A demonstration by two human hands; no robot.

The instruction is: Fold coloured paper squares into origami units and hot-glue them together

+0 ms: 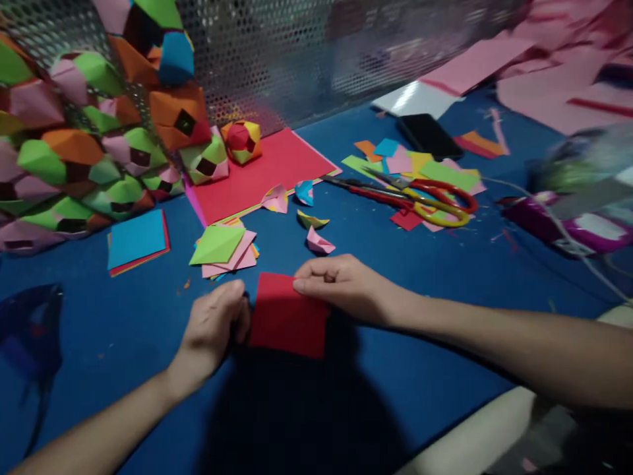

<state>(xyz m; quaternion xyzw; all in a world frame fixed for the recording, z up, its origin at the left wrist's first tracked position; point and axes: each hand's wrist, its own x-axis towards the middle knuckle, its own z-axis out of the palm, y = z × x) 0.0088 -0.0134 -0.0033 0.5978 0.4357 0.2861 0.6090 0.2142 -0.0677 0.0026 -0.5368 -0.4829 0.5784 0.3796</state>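
Observation:
A small red paper square [288, 320] lies on the blue table [425, 343] in front of me. My left hand [215, 324] is curled at its left edge, fingers closed on that edge. My right hand [341, 285] rests on the square's upper right corner, fingers bent and pinched down on the paper. A few folded paper pieces [319, 241] lie just beyond the right hand. A stack of small paper squares with a green one on top [220, 247] sits beyond the left hand.
A pile of folded paper polyhedra [89, 132] fills the back left by a perforated metal screen. A large red sheet [262, 175], a blue-topped stack [137, 239], red-and-yellow scissors [420, 196], a black phone [429, 136] and pink sheets [544, 72] lie further back.

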